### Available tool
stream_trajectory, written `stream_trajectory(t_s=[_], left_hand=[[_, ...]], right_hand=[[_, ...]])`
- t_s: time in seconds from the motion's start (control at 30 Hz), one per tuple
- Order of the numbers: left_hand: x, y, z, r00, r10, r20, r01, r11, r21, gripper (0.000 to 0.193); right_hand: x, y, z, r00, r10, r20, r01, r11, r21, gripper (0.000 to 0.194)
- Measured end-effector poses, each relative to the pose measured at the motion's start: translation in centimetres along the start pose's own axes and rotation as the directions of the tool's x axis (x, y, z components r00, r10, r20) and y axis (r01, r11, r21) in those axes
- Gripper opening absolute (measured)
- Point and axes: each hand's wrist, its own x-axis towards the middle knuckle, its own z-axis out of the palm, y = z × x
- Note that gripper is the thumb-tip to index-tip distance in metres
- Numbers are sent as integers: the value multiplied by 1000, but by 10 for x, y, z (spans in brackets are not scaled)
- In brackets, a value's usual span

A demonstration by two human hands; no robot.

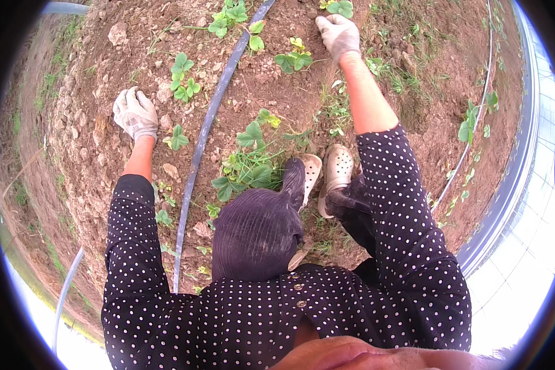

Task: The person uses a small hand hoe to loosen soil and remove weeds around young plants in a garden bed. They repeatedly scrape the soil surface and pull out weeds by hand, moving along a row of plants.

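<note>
My left hand (135, 112), in a pale work glove, rests palm down on the cloddy soil, left of small strawberry plants (184, 76); whether anything is under its fingers is hidden. My right hand (339, 37), in a similar, soiled glove, reaches to the ground at the top of the view, just below a strawberry plant (340, 8). Its fingers are bent and their tips are partly hidden, so I cannot tell if they hold anything. Another small strawberry plant (294, 60) with some yellow leaves grows to its left.
A flat dark drip hose (209, 115) runs along the bed between my hands. A larger strawberry clump with grass (249, 171) grows near my knee. My feet in pale clogs (339, 166) stand in the weedy furrow. A thin pale line (478, 111) and more plants lie right.
</note>
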Motion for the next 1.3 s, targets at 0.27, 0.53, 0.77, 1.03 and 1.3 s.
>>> stream_trajectory(t_s=[0.27,0.53,0.77,1.03,1.3], left_hand=[[0,2,-1,1000,-5,6,5,1000,-19,26],[0,2,-2,1000,0,-19,-1,1000,-12,26],[-1,0,1,1000,0,-21,-1,1000,-14,25],[-1,0,2,1000,-17,-5,17,1000,-1,27],[0,0,1,1000,-9,7,9,1000,-21,28]], right_hand=[[-14,33,-38,993,106,45,-105,994,-23,28],[0,14,-20,973,143,181,-214,849,482,22],[15,41,-7,998,68,16,-67,996,-66,35],[1,14,-28,959,110,263,-112,994,-7,27],[-97,55,-22,966,-54,251,127,949,-287,19]])
